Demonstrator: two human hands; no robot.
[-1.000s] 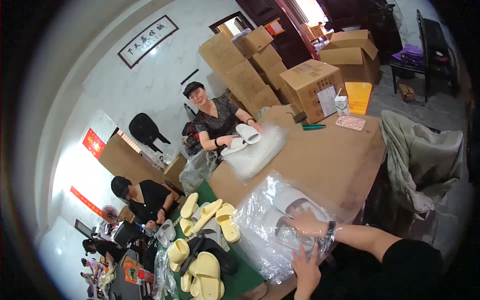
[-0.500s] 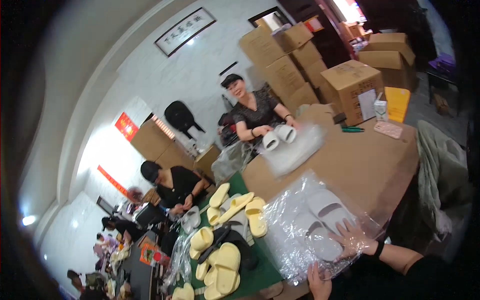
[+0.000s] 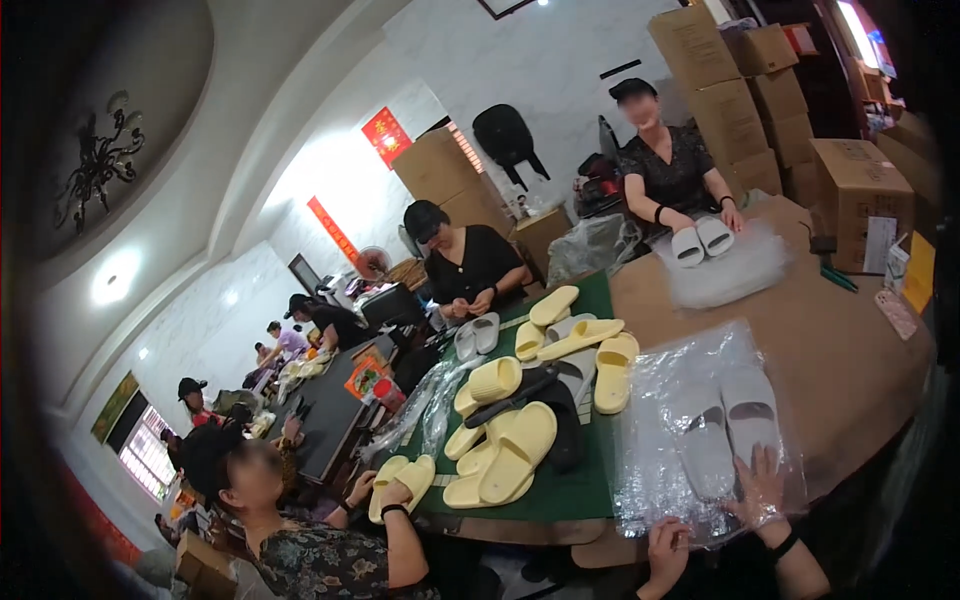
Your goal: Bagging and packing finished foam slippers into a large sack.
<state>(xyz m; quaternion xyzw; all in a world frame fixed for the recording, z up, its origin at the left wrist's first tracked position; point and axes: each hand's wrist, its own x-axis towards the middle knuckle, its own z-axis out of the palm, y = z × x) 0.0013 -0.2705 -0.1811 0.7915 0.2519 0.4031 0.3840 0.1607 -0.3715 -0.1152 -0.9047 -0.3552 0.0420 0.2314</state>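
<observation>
A clear plastic bag (image 3: 652,440) lies flat at the near right of the table with a pair of pale grey slippers (image 3: 708,455) inside it, side by side. My right hand (image 3: 757,490) reaches in at the bag's near end, film glinting over it, fingers spread against the slippers' heels. At the near left corner of the bag, my left hand (image 3: 667,553) pinches the plastic edge. Left of the bag, pale yellow slippers (image 3: 520,450) and a black slipper (image 3: 563,420) form a loose pile on a green mat (image 3: 570,497).
A co-worker at left handles yellow slippers (image 3: 403,484). Another, across the brown table (image 3: 840,365), holds white slippers (image 3: 703,240) over a stack of plastic bags (image 3: 735,280). A third sits behind grey slippers (image 3: 477,337). A pink phone (image 3: 896,313) and cartons (image 3: 862,200) are at right.
The view has swung left, bringing a co-worker with yellow slippers into sight. My right hand stays against the bagged slippers, and my left fingers have curled in on the bag's edge.
</observation>
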